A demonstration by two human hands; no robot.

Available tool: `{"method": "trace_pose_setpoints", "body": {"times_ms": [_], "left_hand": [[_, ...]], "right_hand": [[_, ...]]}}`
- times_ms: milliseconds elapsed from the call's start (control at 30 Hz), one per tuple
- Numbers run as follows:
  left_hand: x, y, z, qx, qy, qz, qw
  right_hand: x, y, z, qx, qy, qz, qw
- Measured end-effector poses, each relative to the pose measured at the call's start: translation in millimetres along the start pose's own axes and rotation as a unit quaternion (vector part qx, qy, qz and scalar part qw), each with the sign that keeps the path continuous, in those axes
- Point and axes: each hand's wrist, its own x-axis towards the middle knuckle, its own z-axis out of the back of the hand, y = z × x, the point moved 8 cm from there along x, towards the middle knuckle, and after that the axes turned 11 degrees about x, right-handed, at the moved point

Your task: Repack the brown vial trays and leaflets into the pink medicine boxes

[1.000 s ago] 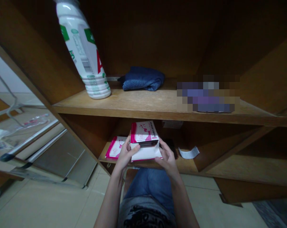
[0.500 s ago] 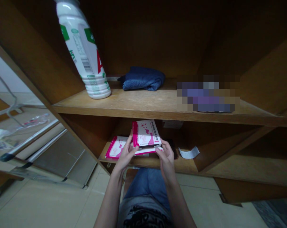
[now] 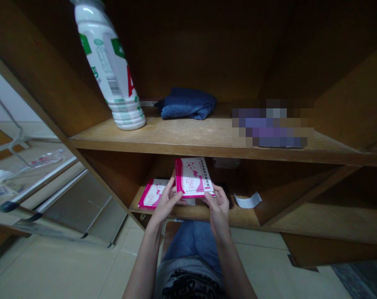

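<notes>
A pink and white cardboard box [image 3: 193,176] with printed figures and lettering is held between my two hands, in front of the lower shelf. My left hand [image 3: 168,201] grips its left side, the thumb at the near left corner. On the near right corner my right hand [image 3: 218,203] is closed, with the thumb on the edge. The box's near end looks closed. A second pink and white box [image 3: 152,193] of the same print lies on the lower shelf to the left, partly behind my left hand.
On the upper shelf [image 3: 176,135] stand a white bottle [image 3: 113,74] and a folded blue cloth [image 3: 188,104]; a pixelated item [image 3: 269,126] lies at right. A curled paper slip [image 3: 248,201] is on the lower shelf. A metal-framed rack [image 3: 63,195] stands at left.
The flap at the box's near end, standing out from it before, is now folded in against the end. My hands stay at nearly the same place.
</notes>
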Motion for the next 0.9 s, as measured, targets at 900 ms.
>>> {"method": "trace_pose_setpoints", "body": {"times_ms": [900], "left_hand": [[-31, -15, 63, 0.285, -0.257, -0.174, 0.907]], "right_hand": [[-25, -16, -34, -0.075, 0.043, 0.073, 0.994]]}}
